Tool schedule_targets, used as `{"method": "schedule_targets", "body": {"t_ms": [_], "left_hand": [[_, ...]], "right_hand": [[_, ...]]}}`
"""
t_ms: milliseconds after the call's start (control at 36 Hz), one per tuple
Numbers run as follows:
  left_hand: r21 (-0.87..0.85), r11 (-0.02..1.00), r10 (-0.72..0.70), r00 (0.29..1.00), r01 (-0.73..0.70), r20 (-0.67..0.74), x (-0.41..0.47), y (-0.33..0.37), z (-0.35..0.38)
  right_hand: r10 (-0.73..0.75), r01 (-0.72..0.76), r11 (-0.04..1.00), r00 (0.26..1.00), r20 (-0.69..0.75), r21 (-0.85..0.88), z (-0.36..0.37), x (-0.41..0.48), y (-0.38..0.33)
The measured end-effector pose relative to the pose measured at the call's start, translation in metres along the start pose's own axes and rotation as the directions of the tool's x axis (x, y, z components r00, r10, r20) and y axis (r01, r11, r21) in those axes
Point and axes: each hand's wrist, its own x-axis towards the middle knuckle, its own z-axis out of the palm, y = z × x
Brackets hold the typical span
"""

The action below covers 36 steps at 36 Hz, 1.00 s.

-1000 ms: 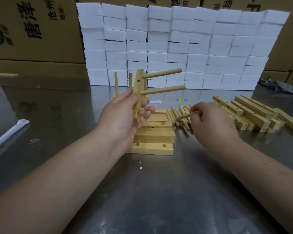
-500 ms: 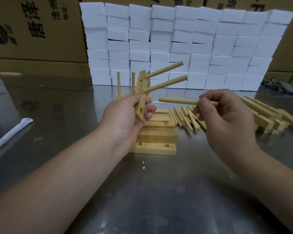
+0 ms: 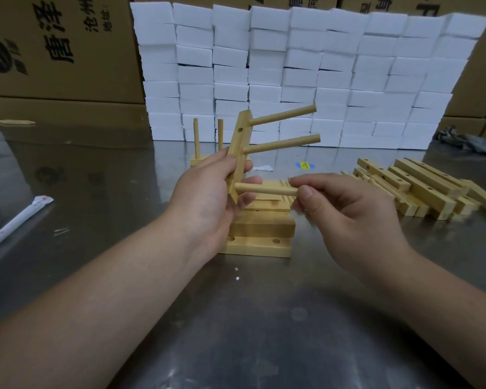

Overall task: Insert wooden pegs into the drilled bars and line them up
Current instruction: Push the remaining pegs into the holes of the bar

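Note:
My left hand (image 3: 208, 197) grips a drilled wooden bar (image 3: 239, 141) held nearly upright above the table. Two pegs (image 3: 282, 143) stick out of it to the right. My right hand (image 3: 345, 209) pinches a third peg (image 3: 264, 189) whose left end sits at the bar's lowest hole. Below lies a stack of drilled bars (image 3: 261, 228). Behind the held bar stands a finished bar (image 3: 199, 160) with upright pegs. Loose pegs behind my right hand are mostly hidden.
A pile of undrilled-looking and drilled bars (image 3: 421, 189) lies at the right. White foam blocks (image 3: 306, 74) are stacked along the back, cardboard boxes (image 3: 54, 51) behind them. A white wrapped stick (image 3: 14, 223) lies at the left on the metal table (image 3: 264, 318).
My right hand picked a peg from the loose pile, lifted it, then brought it left and down to the lowest hole of the bar. My left hand tilted the bar slightly.

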Motion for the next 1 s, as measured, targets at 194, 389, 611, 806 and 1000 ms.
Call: {"method": "schedule_targets", "body": {"t_ms": [194, 389, 611, 806, 1000], "left_hand": [[0.028, 1.0, 0.01, 1.0, -0.011, 0.015, -0.0001, -0.0015, 0.0003], [0.039, 0.999, 0.012, 0.998, -0.014, 0.065, -0.0033, -0.0024, 0.0023], [0.046, 0.998, 0.033, 0.994, -0.038, 0.107, -0.0054, -0.004, 0.0041], [0.033, 0.996, 0.075, 0.995, -0.077, 0.07, -0.0062, -0.0028, 0.0054], [-0.083, 0.997, -0.003, 1.0, 0.003, 0.011, -0.0042, 0.0008, 0.0059]], "right_hand": [[0.062, -0.058, 0.997, 0.994, 0.086, -0.052, -0.0012, -0.0015, -0.0024], [0.073, -0.057, 0.994, 0.978, 0.194, -0.089, -0.0013, -0.0004, -0.006], [0.058, -0.034, 0.994, 0.972, 0.227, -0.108, -0.0018, 0.0005, -0.0031], [0.089, -0.088, 0.996, 0.991, 0.101, -0.01, 0.0019, -0.0003, -0.0026], [0.321, -0.324, 0.745, 0.94, 0.112, 0.584, 0.0005, 0.0064, -0.0035]]}}
